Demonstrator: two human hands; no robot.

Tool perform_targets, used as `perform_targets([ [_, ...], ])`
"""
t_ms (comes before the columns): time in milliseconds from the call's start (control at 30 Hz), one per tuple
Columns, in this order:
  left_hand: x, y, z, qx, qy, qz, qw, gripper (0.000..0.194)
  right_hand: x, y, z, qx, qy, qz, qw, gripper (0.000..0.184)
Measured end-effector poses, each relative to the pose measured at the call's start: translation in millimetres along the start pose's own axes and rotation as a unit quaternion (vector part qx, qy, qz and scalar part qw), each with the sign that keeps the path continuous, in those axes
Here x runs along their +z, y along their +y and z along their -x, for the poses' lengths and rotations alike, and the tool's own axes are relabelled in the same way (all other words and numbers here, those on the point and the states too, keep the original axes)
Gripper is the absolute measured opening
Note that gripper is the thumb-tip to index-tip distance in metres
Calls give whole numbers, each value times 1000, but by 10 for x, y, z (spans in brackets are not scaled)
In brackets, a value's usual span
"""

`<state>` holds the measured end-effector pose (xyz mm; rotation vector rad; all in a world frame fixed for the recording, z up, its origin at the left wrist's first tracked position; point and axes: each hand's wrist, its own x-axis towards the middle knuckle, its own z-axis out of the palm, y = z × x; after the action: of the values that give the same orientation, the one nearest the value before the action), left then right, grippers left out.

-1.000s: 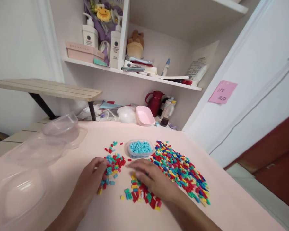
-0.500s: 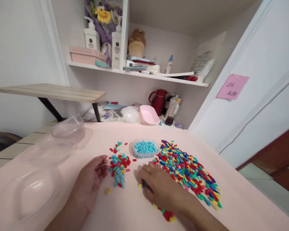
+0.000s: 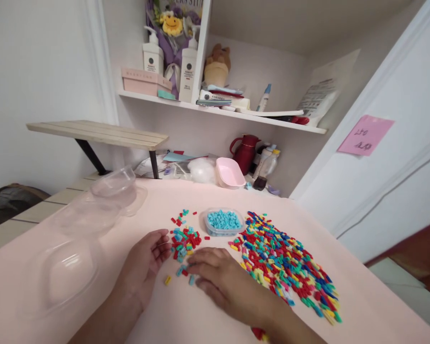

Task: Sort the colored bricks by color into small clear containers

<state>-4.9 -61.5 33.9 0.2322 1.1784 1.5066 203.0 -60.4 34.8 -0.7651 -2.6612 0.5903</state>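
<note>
My left hand [image 3: 143,265] rests on its side on the pink tabletop, fingers loosely curled and apart from the palm, with nothing visible in it. It is beside a small mixed pile of plastic building bricks [image 3: 185,238], mostly red, light blue and green. Over the near right edge of that pile lies my right hand [image 3: 224,282], palm down with fingers stretched out. A few light blue and red bricks show at its fingertips, and whatever is under the palm is hidden. Behind both hands stands a clear tub [image 3: 220,233] of light blue bricks [image 3: 224,220].
A large spread of mixed bricks [image 3: 290,263] covers the right side. Clear plastic containers [image 3: 69,267] stand at the left. At the back are a pink tray [image 3: 231,173], a red jug [image 3: 246,153] and bottles [image 3: 268,167]. A single yellow brick [image 3: 168,280] lies near my left hand.
My right hand has moved left onto the small pile, and its fingers have straightened. My left hand stays beside the pile. The whole view has shifted slightly.
</note>
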Motion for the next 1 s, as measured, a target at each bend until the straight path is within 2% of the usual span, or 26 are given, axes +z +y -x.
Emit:
perform_targets([
  [133,8,2,-10,-3,1,-16,1000,9,-109,182,73,38,86,-94,991,33],
  [233,-1,-1,-15,-5,-5,-17,1000,7,-103,271,88,84,133,-92,983,33],
  [467,-16,-19,-3,-20,-11,6,1000,6,43,201,45,80,84,53,992,35],
  [567,-15,-21,1,-19,-11,2,1000,6,-29,154,62,98,61,85,990,21],
  [633,-17,-19,4,-19,-12,-2,1000,6,-115,146,91,129,38,86,987,17],
  [733,-13,-12,12,-21,-18,0,1000,6,-206,163,130,166,33,88,982,25],
  [833,-1,-4,25,-21,-20,-1,1000,8,-190,177,139,139,73,62,986,16],
  [900,3,0,33,-16,-15,-2,1000,9,-140,171,133,103,84,37,990,23],
  [1000,-2,1,35,-16,-9,3,1000,9,-88,155,132,85,55,22,995,34],
])
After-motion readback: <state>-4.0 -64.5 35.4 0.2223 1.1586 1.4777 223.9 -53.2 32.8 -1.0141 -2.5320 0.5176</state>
